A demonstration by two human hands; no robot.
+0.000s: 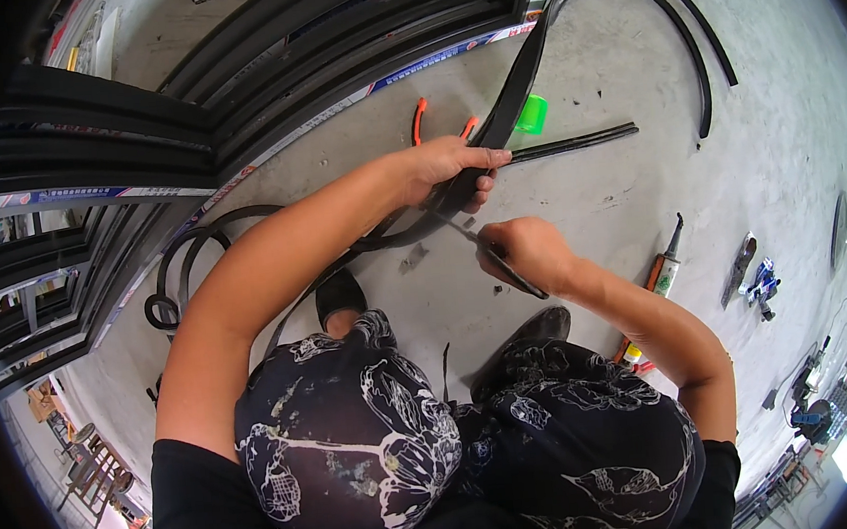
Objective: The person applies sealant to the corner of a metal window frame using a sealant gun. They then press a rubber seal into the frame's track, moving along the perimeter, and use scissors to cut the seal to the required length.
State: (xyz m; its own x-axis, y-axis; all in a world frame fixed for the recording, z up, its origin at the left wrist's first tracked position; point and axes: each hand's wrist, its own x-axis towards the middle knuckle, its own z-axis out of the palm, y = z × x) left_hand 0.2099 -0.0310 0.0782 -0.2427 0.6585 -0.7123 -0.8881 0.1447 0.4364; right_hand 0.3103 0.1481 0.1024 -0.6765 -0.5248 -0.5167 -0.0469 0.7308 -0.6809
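My left hand [458, 167] is closed round a bundle of long black rubber sealing strips [513, 93], the thumb lying along the top. From there the strips arch up and right, and other lengths run down to the left. Just below, my right hand [524, 254] grips a bladed tool [511, 269] with a narrow grey blade and a dark handle. Its blade reaches up to the strips under my left hand; whether it touches them I cannot tell. A short straight black strip [583, 141] lies right of my left hand.
Black window frames [204, 133] with printed protective tape stand at upper left. An orange-handled tool [419, 121] lies by a bright green piece [531, 115]. A sealant tube [658, 276] rests right of my right arm. Coiled strips [180, 264] lie at left.
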